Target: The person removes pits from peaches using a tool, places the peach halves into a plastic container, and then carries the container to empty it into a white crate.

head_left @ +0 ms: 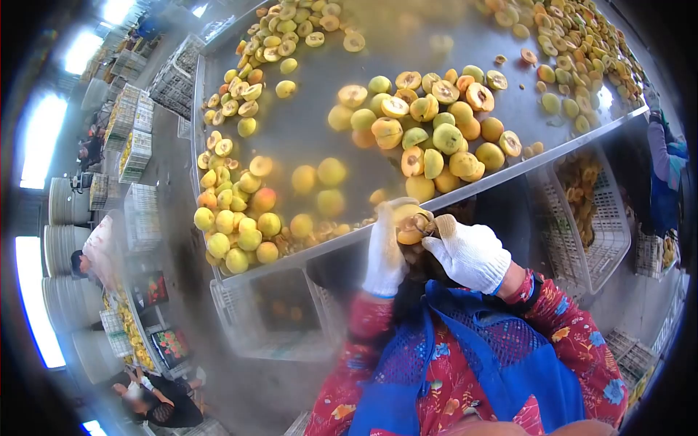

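Observation:
My left hand (385,251), in a white glove with a stained finger area, is closed around a cut yellow peach (411,224) at the table's near edge. The cut face is turned up toward me. My right hand (469,251), also gloved, pinches a thin, dark, curved tool (429,224) against the peach; its full shape is hidden by the fingers. Just beyond my hands, a heap of whole and halved peaches (447,138) lies on the metal table (291,134). Some halves show brown pits or hollows.
More peaches (243,218) line the table's left side, and another pile (574,58) spreads at far right. Below the edge stand a white crate (247,320) and a crate (607,240) holding fruit pieces. Other people (662,167) work at right and left, near stacked crates (131,123).

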Demonstrator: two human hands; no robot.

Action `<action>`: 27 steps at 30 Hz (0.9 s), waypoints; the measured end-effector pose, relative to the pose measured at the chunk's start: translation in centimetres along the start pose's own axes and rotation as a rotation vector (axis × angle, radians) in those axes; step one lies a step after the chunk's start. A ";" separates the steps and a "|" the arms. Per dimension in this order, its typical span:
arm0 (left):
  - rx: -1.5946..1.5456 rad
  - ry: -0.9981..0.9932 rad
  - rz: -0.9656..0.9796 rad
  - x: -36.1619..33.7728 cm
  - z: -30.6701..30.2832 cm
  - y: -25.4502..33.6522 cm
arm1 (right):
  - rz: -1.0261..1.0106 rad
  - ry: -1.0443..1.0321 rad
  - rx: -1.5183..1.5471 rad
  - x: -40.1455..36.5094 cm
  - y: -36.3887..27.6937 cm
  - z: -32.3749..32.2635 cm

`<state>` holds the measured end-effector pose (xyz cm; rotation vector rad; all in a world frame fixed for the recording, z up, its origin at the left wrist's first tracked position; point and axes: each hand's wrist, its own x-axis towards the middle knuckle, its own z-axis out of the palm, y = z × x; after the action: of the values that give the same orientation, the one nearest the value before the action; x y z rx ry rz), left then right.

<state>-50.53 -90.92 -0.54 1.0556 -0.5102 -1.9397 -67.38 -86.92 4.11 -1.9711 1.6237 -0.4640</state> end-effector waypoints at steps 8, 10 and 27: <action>0.387 0.104 0.395 -0.8 1.0 -2.2 | 0.079 -0.051 0.016 -1.0 -0.8 1.0; 0.373 0.109 0.426 -0.8 1.2 -2.3 | 0.108 -0.045 0.015 -0.9 -1.0 1.2; 0.470 -0.056 0.432 -0.2 0.4 -3.8 | 0.688 -1.066 2.486 -1.3 4.9 3.7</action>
<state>-52.65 -88.65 -2.77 1.0655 -1.1642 -1.4999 -69.40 -85.64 -1.68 0.3867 0.0612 -0.4423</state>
